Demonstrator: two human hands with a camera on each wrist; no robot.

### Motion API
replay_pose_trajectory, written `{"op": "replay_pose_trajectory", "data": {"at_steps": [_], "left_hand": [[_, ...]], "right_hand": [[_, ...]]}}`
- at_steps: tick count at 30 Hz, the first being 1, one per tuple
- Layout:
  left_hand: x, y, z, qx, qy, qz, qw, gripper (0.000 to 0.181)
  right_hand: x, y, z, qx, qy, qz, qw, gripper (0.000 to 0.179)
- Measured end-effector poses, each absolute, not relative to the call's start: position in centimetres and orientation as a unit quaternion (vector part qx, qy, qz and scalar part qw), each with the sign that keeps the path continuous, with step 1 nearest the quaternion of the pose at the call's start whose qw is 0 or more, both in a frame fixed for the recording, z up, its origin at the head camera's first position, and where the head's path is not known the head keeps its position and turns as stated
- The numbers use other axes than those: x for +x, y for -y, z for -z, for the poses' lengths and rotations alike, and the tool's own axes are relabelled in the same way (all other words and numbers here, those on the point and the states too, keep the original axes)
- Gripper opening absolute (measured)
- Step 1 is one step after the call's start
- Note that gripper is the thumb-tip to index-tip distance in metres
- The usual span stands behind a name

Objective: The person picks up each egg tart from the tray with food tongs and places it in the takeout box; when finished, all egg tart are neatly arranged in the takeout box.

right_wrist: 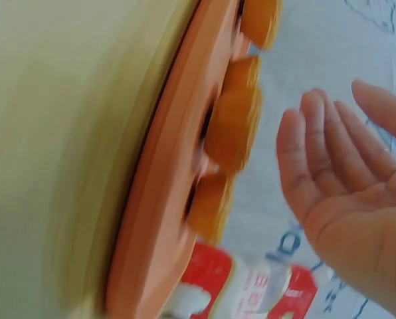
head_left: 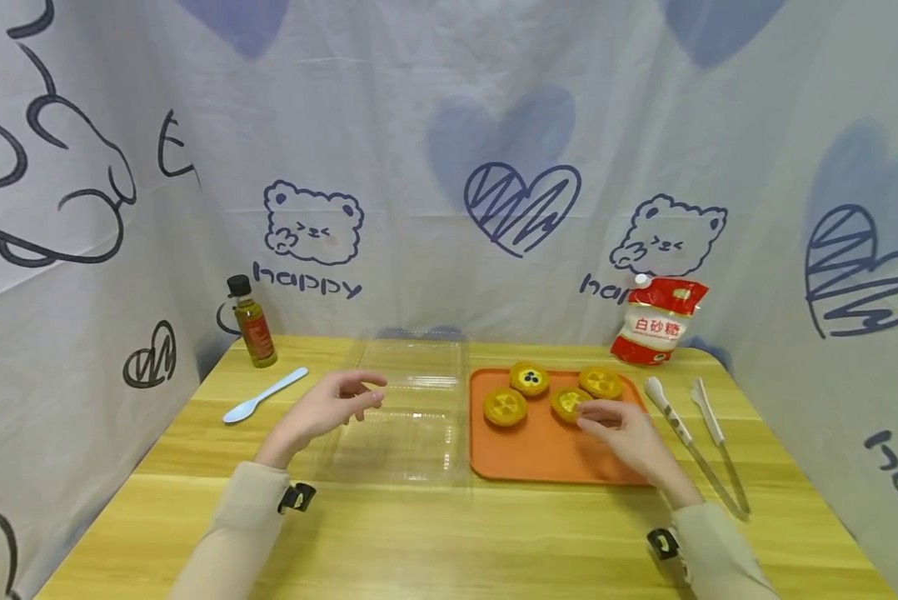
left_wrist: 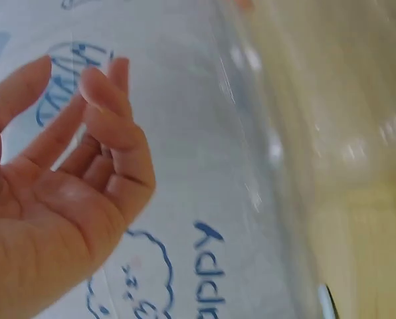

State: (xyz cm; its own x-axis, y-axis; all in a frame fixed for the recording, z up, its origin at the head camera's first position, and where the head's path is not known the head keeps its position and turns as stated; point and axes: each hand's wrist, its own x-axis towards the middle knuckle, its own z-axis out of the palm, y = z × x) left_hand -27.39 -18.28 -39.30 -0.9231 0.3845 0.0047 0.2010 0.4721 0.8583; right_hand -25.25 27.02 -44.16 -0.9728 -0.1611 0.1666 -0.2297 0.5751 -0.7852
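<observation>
My left hand hovers at the left side of a clear plastic clamshell box, which lies opened out flat on the table. Its fingers are loosely bent, and the left wrist view shows nothing held in them. Several egg tarts with different toppings sit on an orange tray, among them one with dark dots and one with a wedge pattern. Over the tray's right half is my right hand, with fingertips overlapping the front right tart. The right wrist view shows that hand's palm bare, above the tarts.
Metal tongs with pale tips lie right of the tray. Behind it stands a red and white sugar bag. At the left are an oil bottle and a light blue spoon. Printed curtains enclose the table.
</observation>
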Motion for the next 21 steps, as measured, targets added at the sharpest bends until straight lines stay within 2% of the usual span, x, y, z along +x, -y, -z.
{"op": "replay_pose_trajectory", "data": {"at_steps": [9,21], "left_hand": [[-28.6,22.5,39.9,0.175,-0.844,-0.498,0.099,0.041],[-29.7,26.4,41.6,0.13,-0.86,-0.487,0.086,0.036]], "right_hand": [[-24.6,-31.5,43.3,0.114,0.873,-0.473,-0.009,0.04],[-24.1,-38.6,43.4,0.122,0.877,-0.464,0.012,0.043]]}}
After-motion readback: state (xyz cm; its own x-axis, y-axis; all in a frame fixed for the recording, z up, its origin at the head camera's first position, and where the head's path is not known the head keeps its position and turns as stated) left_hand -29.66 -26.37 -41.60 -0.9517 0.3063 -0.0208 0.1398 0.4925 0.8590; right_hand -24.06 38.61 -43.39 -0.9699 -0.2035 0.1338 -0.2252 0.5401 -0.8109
